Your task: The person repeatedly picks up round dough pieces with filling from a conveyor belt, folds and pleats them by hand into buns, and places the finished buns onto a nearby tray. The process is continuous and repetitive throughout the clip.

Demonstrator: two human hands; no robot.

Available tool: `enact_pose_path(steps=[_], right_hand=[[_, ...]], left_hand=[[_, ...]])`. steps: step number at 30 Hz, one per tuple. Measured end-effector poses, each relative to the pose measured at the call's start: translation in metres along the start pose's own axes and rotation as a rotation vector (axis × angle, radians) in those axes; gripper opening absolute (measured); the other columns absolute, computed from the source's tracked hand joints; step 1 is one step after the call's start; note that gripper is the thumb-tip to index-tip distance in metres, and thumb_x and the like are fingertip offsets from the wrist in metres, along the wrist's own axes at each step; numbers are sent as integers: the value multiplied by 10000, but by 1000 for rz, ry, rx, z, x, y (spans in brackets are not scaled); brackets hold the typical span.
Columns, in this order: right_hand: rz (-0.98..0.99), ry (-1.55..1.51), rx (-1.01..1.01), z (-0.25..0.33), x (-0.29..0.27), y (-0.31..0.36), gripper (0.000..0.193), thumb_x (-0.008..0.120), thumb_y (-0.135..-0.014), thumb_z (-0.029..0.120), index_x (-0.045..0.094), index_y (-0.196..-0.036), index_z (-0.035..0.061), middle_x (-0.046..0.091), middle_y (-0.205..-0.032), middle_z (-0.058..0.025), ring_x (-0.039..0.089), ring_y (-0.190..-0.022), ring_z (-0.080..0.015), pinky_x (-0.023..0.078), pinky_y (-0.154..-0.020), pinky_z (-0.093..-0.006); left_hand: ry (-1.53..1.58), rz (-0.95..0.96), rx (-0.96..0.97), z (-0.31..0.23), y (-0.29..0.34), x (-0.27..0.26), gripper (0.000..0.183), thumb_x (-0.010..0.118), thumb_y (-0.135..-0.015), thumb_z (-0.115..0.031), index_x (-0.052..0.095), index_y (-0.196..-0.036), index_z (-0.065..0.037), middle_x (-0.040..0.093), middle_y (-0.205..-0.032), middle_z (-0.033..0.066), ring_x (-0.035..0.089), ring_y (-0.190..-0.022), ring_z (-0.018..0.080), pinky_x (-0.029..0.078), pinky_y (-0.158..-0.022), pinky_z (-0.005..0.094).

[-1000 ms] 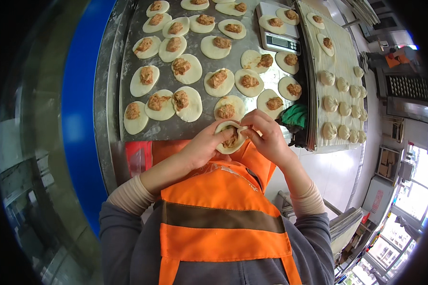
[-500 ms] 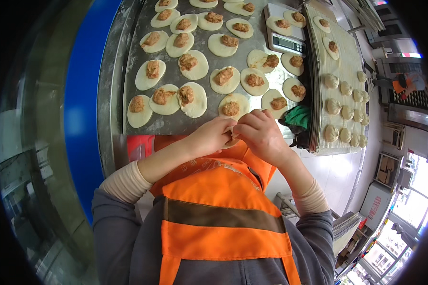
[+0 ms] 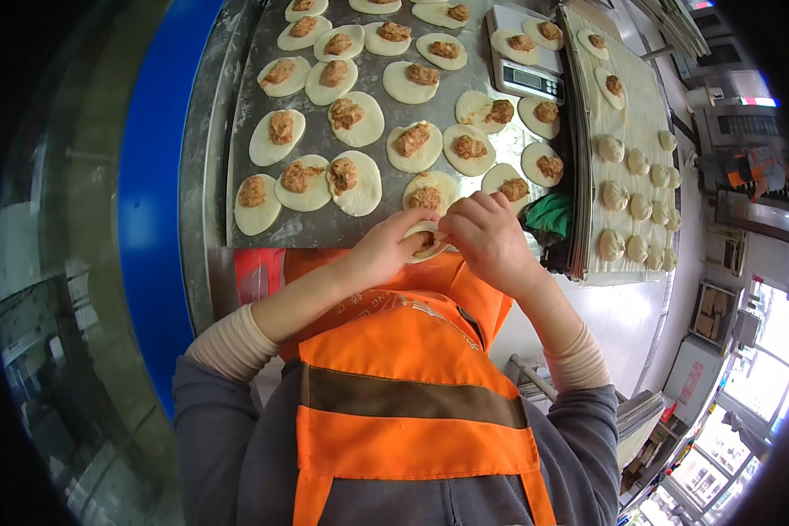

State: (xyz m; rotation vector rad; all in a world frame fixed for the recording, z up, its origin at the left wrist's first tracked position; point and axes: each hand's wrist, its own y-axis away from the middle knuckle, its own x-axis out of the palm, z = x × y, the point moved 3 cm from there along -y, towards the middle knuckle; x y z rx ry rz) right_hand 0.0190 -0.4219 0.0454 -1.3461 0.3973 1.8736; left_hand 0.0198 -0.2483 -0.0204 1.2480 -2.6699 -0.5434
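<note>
A partly gathered bun [image 3: 427,250] of pale dough is held up in front of my apron, just off the near edge of the metal table. Brown meat filling shows through its open top. My left hand [image 3: 387,249] cups the bun from the left, its fingers curled around the dough. From the right, my right hand [image 3: 489,237] pinches the dough rim between bent fingers. Just beyond my hands lies a flat dough wrapper [image 3: 444,186] topped with filling. Several more filled wrappers, such as a dough round [image 3: 355,193], are spread over the metal table [image 3: 373,230].
A digital scale [image 3: 528,81] with wrappers on it stands at the table's back right. Right of the table, a cloth-covered tray stack [image 3: 627,105] bears rows of pleated buns [image 3: 616,196]. A green cloth or bag [image 3: 548,216] sits by its corner. Another person [image 3: 758,167] is far right.
Both hands have shifted slightly, and the bun's open top with its filling now shows more clearly between them. My right hand has risen a little. The far person has moved slightly.
</note>
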Motion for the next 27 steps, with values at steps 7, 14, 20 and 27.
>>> enact_pose_path(steps=[7,14,20,27], right_hand=[[-84,-322,268,-11,17,9,191,667,-803,-10,591,-973,33,574,-880,-96,558,-771,-282,458,-681,-364],[-104,-429,267,-5,10,-2,166,659,-818,-3,592,-965,38,591,-911,-84,580,-794,-282,442,-692,-374],[-66,-210,76,5,2,-8,188,668,-808,-17,588,-975,14,596,-911,-99,586,-794,-295,480,-679,-368],[-70,-147,143,-8,12,-5,209,700,-797,27,613,-986,53,613,-908,-111,602,-825,-307,479,-774,-401]], left_hand=[[583,59,-78,-8,-6,3,390,439,-1003,-88,459,-1393,-89,572,-1155,22,548,-891,93,479,-719,230],[129,-223,430,2,3,19,357,437,-989,-30,453,-1345,-45,575,-1151,105,573,-1021,163,487,-841,298],[55,-35,256,-5,-2,4,400,432,-1024,-109,393,-1416,-39,565,-1252,90,528,-1191,184,455,-975,325],[827,140,-122,31,-13,13,599,402,-1041,-425,240,-1539,-134,355,-1485,44,461,-1306,200,451,-1032,439]])
